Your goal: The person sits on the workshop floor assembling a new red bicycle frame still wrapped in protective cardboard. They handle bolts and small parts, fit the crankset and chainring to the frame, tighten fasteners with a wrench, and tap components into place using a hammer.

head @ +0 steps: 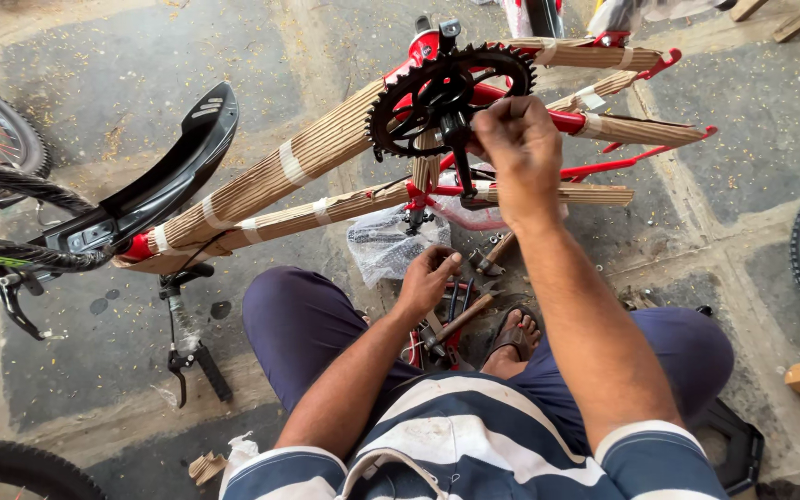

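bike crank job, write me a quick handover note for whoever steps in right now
Right hand: closed at the crank arm, beside the black chainring.
Left hand: down among the tools on the floor, near a hammer; what it grips is unclear.
Red bike frame lies on the floor, tubes in cardboard wrap.
Done: chainring and crank arm sit on the frame.
Left: wrap still on; a pedal lies loose.

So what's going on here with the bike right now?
A seated person works on an upturned red bicycle frame wrapped in corrugated cardboard. The right hand is closed at the black crank arm beside the black chainring. The left hand reaches down to tools on the floor, near a wooden-handled hammer and a clear plastic bag. A black mudguard sits at the frame's left end.
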A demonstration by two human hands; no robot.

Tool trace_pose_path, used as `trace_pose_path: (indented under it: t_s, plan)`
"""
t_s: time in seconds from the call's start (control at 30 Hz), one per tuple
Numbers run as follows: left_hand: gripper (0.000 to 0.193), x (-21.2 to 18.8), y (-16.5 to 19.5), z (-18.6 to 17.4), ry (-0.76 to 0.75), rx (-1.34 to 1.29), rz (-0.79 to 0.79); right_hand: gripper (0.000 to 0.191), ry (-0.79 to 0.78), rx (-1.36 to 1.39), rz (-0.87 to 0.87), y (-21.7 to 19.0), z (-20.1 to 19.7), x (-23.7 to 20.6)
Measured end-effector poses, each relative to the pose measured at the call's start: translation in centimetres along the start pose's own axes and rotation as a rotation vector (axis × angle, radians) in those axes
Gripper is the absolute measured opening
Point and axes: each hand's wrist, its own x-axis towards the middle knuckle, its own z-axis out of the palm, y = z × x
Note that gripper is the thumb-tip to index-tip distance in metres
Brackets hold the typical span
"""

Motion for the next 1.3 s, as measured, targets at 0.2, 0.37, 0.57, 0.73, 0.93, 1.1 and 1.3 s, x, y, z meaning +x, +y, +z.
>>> trace_pose_path:
  t_s: [0.2,0.37,0.57,0.73,0.93,1.1,1.3]
  plan:
    - [0.03,0.4,-0.3,0.3,-0.009,-0.023,0.013,0.022,-0.039,0.039,-0.028,0.4,0.2,-0.1]
    - [0.031,0.4,0.0,0.7,-0.004,-0.017,0.006,0.028,-0.082,0.083,-0.022,0.2,0.2,-0.1]
    - [0.033,0.2,0.7,0.6,-0.004,0.025,-0.017,0.021,0.003,-0.095,-0.088,0.1,0.5,-0.1]
    - [0.034,0.3,0.6,0.7,-0.019,0.007,-0.011,0.019,0.022,-0.089,-0.036,0.1,0.6,-0.3]
    - [0.033,0.5,0.1,0.9,-0.029,-0.039,-0.018,0.021,-0.005,-0.001,-0.045,0.5,0.5,-0.3]
    - [0.032,0.6,-0.1,0.9,-0.026,-0.012,0.0,0.023,-0.011,0.013,-0.051,0.6,0.4,-0.2]
    - [0.031,0.6,0.3,1.1,-0.006,0.015,-0.021,0.02,0.013,-0.117,-0.077,0.5,0.4,-0.4]
